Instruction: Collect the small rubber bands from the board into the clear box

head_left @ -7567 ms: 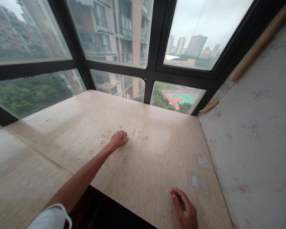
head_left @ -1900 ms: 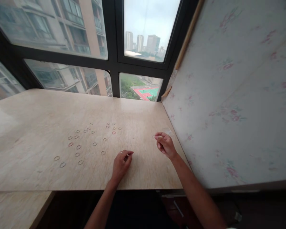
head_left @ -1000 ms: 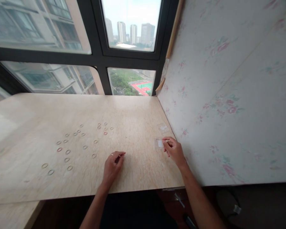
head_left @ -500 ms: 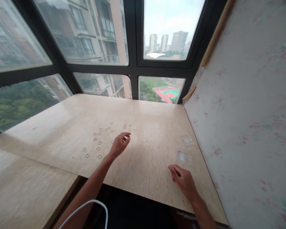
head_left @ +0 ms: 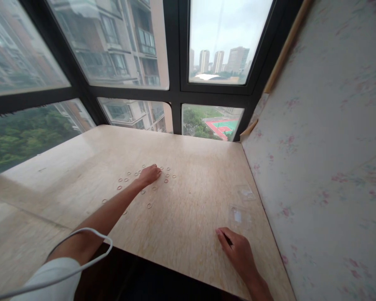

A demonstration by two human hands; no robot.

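Note:
Many thin small rings lie scattered on the pale wood-grained tabletop (head_left: 194,234). My left hand (head_left: 149,174) reaches palm down among them, its fingers bent together and touching down near the far rings. The fingers hide whatever is between them. Close by on its right is a reddish ring (head_left: 166,182); nearer to me lies a dull-coloured ring (head_left: 149,208). Another reddish ring (head_left: 119,190) is left of my forearm. My right hand (head_left: 238,248) rests closed at the table's right side, thumb pressed against the curled forefinger; what it holds, if anything, is hidden.
Beyond my right hand lie two clear plastic packets, a nearer packet (head_left: 237,215) and a farther packet (head_left: 245,192). A floral-papered wall (head_left: 326,167) bounds the right side, dark-framed windows the back. A white cable (head_left: 90,230) loops over my left forearm.
My left hand has moved farther away and slightly left, uncovering a reddish ring. My right hand stays closed in nearly the same spot. The view has shifted a little.

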